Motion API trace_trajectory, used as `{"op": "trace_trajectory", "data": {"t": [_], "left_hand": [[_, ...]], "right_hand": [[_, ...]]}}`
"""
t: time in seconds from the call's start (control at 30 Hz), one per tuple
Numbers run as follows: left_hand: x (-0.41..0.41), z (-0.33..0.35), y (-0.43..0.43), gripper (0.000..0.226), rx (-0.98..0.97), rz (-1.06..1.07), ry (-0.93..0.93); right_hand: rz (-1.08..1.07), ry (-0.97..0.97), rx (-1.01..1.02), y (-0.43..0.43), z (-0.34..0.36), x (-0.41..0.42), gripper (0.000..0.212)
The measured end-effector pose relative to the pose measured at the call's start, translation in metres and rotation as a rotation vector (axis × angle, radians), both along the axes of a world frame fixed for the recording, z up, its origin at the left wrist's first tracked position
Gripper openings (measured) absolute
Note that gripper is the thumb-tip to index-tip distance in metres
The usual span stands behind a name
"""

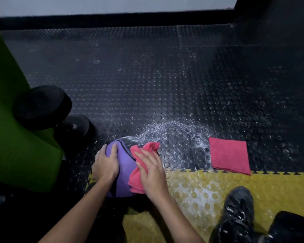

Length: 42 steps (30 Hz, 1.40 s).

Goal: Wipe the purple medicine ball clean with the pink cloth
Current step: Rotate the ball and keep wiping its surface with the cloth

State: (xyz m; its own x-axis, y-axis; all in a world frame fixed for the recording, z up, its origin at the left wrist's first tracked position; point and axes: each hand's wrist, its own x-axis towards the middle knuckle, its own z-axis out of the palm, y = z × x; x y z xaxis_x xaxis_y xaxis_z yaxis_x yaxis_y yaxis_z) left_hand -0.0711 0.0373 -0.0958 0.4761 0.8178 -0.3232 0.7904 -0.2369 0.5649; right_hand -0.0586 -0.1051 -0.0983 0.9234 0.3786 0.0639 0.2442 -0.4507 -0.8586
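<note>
The purple medicine ball sits on the studded floor just in front of me, with a dark seam running over its top. My left hand rests flat against the ball's left side, fingers spread over the curve. A crumpled pink cloth lies over the ball's right side. My right hand presses on that cloth with straight fingers. The lower part of the ball is hidden behind my forearms.
A second pink cloth, folded square, lies on the black mat to the right. White speckles cover the floor around the ball. A black dumbbell and a green mat are at left. My dark shoe rests on the yellow tiles.
</note>
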Motion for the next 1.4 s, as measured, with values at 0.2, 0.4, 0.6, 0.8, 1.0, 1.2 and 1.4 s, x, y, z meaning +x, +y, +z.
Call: {"op": "trace_trajectory", "data": {"t": [0.2,0.4,0.6,0.8,1.0,1.2,1.4], "left_hand": [[-0.005,0.004,-0.015,0.057,0.031,0.0,-0.001],[-0.002,0.005,-0.033,0.057,0.085,-0.075,0.055],[-0.004,0.002,-0.025,0.053,0.081,-0.084,0.017],[-0.004,0.003,-0.028,0.053,0.104,-0.084,0.033],[-0.005,0.0,-0.025,0.053,0.103,-0.114,0.017],[0.007,0.002,-0.012,0.061,0.078,-0.187,0.018],[0.003,0.004,-0.016,0.059,0.112,-0.25,0.052]], "right_hand": [[-0.352,0.329,0.105,-0.028,-0.02,0.016,0.03],[0.035,-0.148,-0.122,0.01,0.013,0.0,0.038],[-0.274,0.346,0.031,-0.042,-0.019,0.02,0.028],[-0.204,0.162,-0.004,-0.014,0.008,0.005,0.029],[-0.114,0.131,-0.043,-0.028,-0.002,0.017,0.03],[-0.219,0.04,0.025,-0.016,-0.003,-0.01,0.033],[0.016,-0.068,-0.202,0.019,0.015,0.039,0.028]]}}
